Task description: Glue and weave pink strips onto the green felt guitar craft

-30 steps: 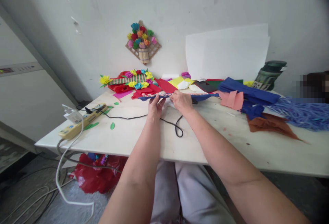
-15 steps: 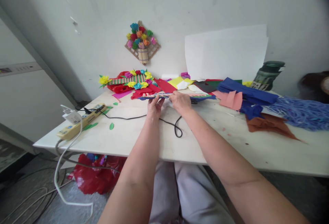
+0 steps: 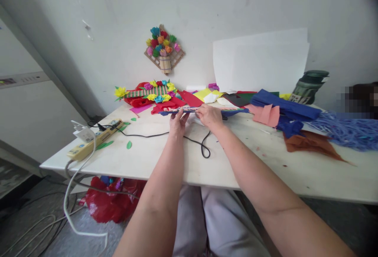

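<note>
A thin flat craft piece is held level just over the table, seen almost edge-on. Blue paper shows along its near edge, with pinkish bits on top. My left hand supports it from below, fingers closed around the near edge. Just to the right, my right hand is bent over that same edge with its fingertips pressed together on it. Whatever small part lies under those fingertips is hidden. Beneath the piece and my wrists runs a black cord, partly covered.
A power strip with a white charger sits at the left, green paper leaves nearby. Behind are a flower-trimmed woven craft and coloured paper. Blue paper, brown paper, blue strands and a dark bottle occupy the right.
My right hand has shifted slightly to the right along the edge. The blue strip near the piece's right end looks a little different. My left hand stays in place.
</note>
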Tool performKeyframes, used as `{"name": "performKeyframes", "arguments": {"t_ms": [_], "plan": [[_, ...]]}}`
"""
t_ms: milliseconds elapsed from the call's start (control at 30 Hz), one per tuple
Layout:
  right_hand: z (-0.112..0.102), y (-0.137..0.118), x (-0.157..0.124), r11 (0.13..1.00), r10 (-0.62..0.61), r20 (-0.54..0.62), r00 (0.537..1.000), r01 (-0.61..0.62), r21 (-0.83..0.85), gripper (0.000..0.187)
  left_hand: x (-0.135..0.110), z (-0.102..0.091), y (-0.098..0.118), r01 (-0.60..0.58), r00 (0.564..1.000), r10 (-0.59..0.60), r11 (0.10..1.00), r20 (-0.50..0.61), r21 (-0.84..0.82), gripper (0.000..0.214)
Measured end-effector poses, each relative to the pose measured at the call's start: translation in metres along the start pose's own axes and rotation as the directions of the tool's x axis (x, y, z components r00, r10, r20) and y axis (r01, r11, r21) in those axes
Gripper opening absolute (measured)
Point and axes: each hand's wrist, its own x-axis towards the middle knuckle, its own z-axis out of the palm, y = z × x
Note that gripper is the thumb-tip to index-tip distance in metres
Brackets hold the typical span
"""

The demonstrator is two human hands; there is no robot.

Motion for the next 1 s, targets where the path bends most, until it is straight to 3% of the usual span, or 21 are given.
{"name": "performKeyframes", "arguments": {"t_ms": [433,1000], "plan": [[0.004,-0.003,0.0,1.0,-0.002,0.033,0.999,0.002,0.005,0.03,0.0,-0.002,-0.001,0.015,1.0,-0.015,1.0,0.016,0.003,0.027],[0.0,-0.011,-0.002,0.985,-0.077,0.03,0.997,0.081,-0.152,0.037,-0.001,-0.001,0.0,0.006,1.0,-0.005,1.0,0.026,-0.008,0.023]]}}
